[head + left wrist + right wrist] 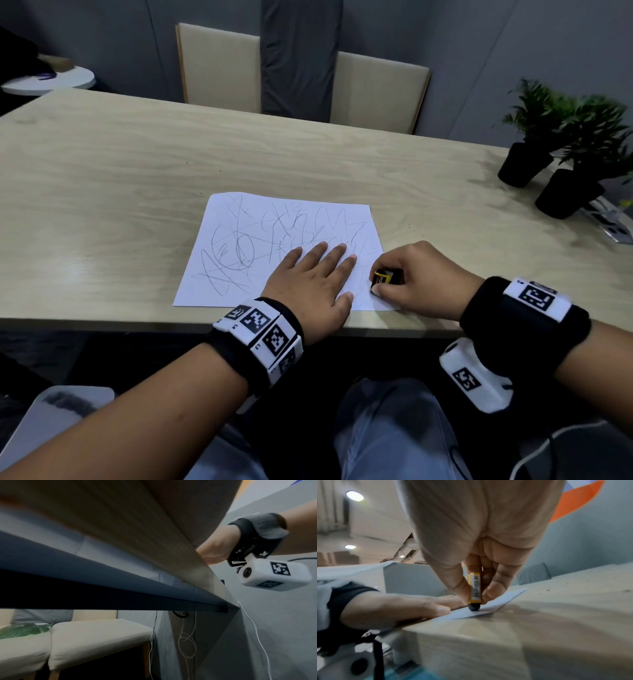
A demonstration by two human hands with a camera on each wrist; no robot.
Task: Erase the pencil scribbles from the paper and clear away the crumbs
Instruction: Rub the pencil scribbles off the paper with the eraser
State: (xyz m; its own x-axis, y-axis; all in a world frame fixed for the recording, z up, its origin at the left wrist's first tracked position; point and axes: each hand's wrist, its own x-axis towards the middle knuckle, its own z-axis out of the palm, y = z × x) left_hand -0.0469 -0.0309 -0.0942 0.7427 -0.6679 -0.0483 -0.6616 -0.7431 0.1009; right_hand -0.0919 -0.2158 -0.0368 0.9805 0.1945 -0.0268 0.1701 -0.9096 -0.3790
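A light wood-grain table is being occupied by a white paper covered in pencil scribbles near its front edge, while two black potted plants are being kept at its right end.

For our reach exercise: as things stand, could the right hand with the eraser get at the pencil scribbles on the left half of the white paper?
Probably not directly. The flat left hand lies on the white paper sheet, between the right hand gripping the yellow-sleeved eraser and those scribbles.
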